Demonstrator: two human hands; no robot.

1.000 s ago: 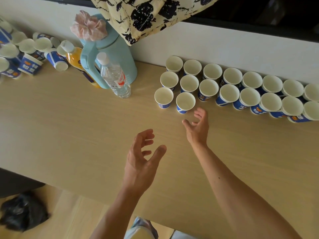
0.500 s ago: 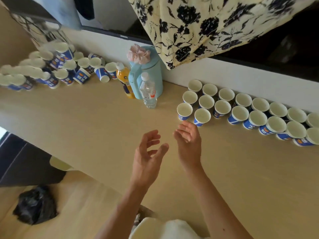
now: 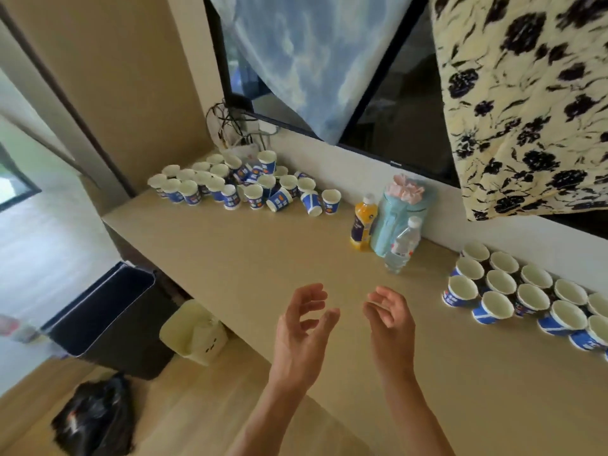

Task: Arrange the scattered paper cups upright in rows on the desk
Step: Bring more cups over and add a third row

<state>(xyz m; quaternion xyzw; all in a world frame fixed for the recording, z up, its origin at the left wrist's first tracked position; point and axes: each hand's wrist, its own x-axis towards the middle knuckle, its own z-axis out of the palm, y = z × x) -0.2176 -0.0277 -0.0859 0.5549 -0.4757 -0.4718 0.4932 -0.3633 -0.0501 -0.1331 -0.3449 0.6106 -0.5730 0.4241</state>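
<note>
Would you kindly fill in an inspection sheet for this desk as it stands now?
Surface: pale wooden desk along the wall.
Job's things: rows of upright cups at right; scattered cups at back left, some tipped over.
Clutter: orange bottle, teal jug and water bottle between the two groups.
Grips: left hand and right hand open, holding nothing, above the desk.
Cables: tangle of cables in the back corner, behind the scattered cups.
Surroundings: black bin, pale bin and black bag on the floor; floral cloth and blue cloth hanging above.
</note>
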